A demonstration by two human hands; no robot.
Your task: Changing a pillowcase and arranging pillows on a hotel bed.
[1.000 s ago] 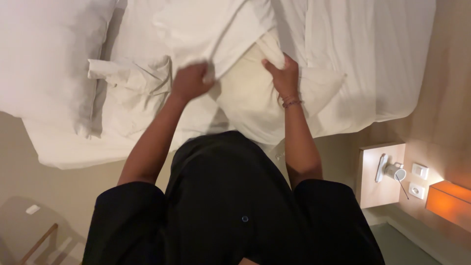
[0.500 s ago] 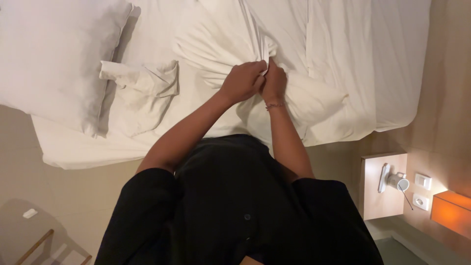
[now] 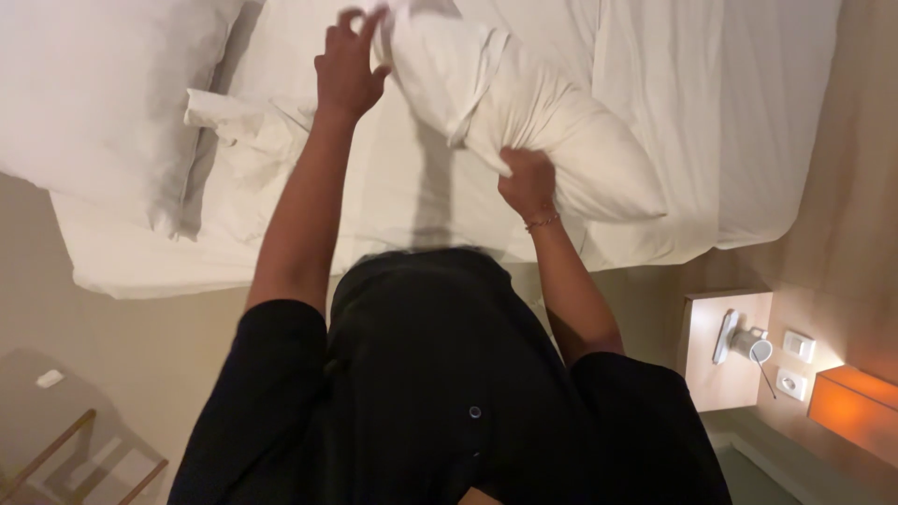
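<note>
Hands apart: left hand (image 3: 348,67) pinching pillowcase (image 3: 440,56), right hand (image 3: 527,182) gripping pillow (image 3: 571,140); fingertips hidden.

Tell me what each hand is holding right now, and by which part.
Both hold the white pillow. The left hand grips the loose pillowcase end at its top; the right hand grips the lower edge near the middle, lifting it above the bed.

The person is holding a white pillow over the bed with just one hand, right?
Not quite. The head view shows both hands on the white pillow: the left hand grips its upper end and the right hand holds its lower edge. It is indeed over the bed.
</note>
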